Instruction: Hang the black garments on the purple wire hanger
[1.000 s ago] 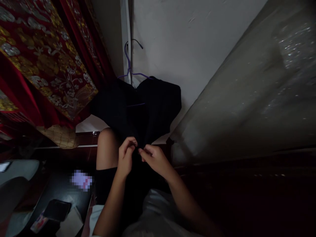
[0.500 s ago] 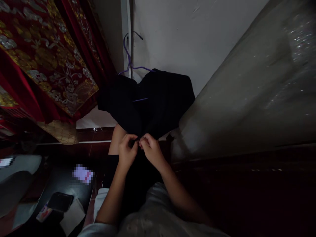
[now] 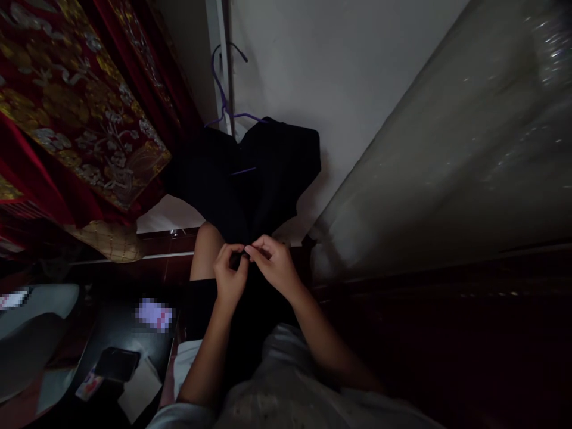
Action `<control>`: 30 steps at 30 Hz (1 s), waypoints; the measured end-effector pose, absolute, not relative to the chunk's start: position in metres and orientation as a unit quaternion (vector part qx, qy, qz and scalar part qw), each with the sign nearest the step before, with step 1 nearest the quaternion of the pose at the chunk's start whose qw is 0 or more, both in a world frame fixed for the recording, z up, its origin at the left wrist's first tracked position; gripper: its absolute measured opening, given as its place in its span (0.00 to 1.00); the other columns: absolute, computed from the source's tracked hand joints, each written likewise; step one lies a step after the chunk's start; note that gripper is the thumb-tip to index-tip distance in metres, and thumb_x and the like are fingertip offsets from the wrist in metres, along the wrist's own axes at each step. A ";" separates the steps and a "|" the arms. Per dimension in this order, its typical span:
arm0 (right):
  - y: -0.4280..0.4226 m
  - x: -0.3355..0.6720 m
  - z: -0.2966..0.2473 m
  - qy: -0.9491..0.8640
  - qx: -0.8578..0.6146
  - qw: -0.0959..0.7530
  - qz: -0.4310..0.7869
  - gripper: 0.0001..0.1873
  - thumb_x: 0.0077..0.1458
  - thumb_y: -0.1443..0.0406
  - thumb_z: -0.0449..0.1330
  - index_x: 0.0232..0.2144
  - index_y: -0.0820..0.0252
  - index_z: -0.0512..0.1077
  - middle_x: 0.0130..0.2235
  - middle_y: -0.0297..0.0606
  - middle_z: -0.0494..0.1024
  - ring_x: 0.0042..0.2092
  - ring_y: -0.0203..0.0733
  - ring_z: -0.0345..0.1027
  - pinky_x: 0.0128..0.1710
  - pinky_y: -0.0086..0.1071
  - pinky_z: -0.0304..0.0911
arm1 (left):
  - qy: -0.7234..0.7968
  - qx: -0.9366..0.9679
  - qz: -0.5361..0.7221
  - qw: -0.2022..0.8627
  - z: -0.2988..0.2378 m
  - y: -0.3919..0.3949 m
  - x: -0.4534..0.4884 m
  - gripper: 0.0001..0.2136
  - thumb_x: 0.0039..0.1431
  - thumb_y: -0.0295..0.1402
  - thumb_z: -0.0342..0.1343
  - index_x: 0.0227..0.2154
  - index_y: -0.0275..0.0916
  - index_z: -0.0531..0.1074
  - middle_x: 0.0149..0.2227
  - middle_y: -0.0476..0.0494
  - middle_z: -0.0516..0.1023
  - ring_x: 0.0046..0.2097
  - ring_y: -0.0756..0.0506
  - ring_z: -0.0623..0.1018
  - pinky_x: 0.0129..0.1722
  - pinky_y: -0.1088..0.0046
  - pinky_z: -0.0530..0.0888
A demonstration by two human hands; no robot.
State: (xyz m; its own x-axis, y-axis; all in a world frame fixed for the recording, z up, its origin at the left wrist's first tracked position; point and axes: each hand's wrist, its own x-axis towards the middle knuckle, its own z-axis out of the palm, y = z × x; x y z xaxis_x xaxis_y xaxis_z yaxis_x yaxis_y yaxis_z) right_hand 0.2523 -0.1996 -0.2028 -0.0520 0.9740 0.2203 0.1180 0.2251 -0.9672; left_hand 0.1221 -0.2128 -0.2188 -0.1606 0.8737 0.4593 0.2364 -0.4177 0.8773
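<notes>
A dark garment (image 3: 277, 167) hangs by its shoulders on a purple hanger (image 3: 226, 98), its front opening facing me. My left hand (image 3: 230, 268) pinches the garment's front edge, thumb and forefinger curled round to meet. Right beside it, my right hand (image 3: 270, 262) has its fingertips closed on the same spot of the front. The two hands almost touch. Whatever small part lies between the fingertips, perhaps a fastening, is too dark to make out. Below the hands, the lower part of the garment merges with the dark cloth on my lap.
Red cloth with gold and silver embroidery (image 3: 84, 101) hangs at left. A large plastic-covered bulk (image 3: 429, 143) leans at right. On a black surface at lower left lie a dark phone (image 3: 117, 364), a pale paper (image 3: 140, 390) and a small colourful packet (image 3: 89, 384).
The garment and hanger have shifted left and slightly up in view. The garment's right shoulder has drawn inward. My right fingers have straightened a little and moved closer to the left hand.
</notes>
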 end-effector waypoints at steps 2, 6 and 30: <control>-0.199 0.257 -0.203 -0.596 -0.479 0.487 0.421 0.17 0.61 0.52 0.62 0.29 0.58 0.69 0.26 0.35 0.75 0.29 0.37 0.70 0.31 0.30 0.63 | 0.468 0.613 0.594 0.229 -0.222 -0.211 0.122 0.03 0.61 0.25 0.59 0.36 0.39 0.76 0.36 0.45 0.78 0.43 0.45 0.77 0.46 0.69 0.73; -0.193 0.264 -0.201 -0.576 -0.451 0.412 0.542 0.21 0.59 0.48 0.61 0.28 0.59 0.70 0.24 0.37 0.76 0.26 0.36 0.70 0.25 0.28 0.61 | 0.476 0.625 0.587 0.196 -0.226 -0.207 0.121 0.03 0.60 0.26 0.60 0.31 0.39 0.76 0.31 0.47 0.77 0.39 0.45 0.76 0.42 0.69 0.70; -0.105 0.255 -0.039 -0.583 -0.299 0.623 0.428 0.21 0.67 0.52 0.60 0.27 0.59 0.66 0.17 0.26 0.64 0.17 0.28 0.57 0.16 0.22 0.52 | 0.311 0.750 0.581 0.046 -0.063 -0.119 0.104 0.18 0.72 0.39 0.56 0.60 0.42 0.66 0.43 0.44 0.78 0.40 0.47 0.78 0.44 0.68 0.76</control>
State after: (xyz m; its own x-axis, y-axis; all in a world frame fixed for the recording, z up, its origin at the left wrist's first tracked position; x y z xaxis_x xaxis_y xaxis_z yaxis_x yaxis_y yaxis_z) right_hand 0.2545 -0.1054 -0.0385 -0.0455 0.8813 0.4703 -0.1854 0.4552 -0.8709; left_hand 0.1040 -0.1194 -0.0625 0.1300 0.5207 0.8438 0.4135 -0.8020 0.4311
